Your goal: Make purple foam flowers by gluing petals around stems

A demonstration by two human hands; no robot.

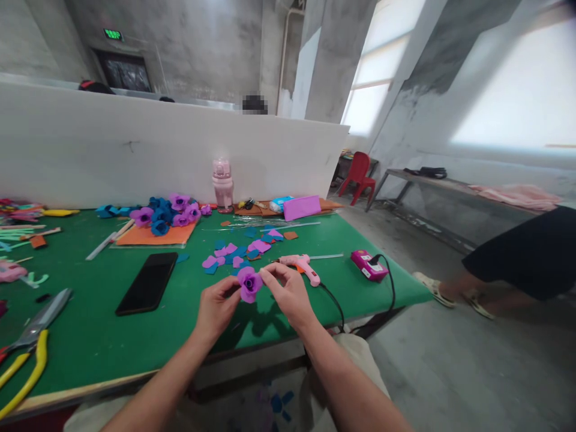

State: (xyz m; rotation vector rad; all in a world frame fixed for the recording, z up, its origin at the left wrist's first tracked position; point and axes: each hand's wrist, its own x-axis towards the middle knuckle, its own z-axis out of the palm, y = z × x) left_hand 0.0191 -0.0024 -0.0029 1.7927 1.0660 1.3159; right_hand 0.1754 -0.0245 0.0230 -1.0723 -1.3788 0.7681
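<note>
Both my hands hold a small purple foam flower (249, 284) just above the green table (99, 336). My left hand (216, 309) pinches its left side and my right hand (288, 292) pinches its right side with the fingertips. Loose purple and blue foam petals (234, 253) lie on the table just beyond the flower. A pink glue gun (300, 264) rests right behind my right hand, its black cord trailing over the table's front edge.
A black phone (147, 282) lies left of my hands. Yellow-handled pliers and scissors (27, 345) lie at the far left. Finished purple and blue flowers (168, 213) sit on an orange sheet. A pink bottle (222, 183), a pink power socket (368, 264), and another person's legs (504, 270) are in view.
</note>
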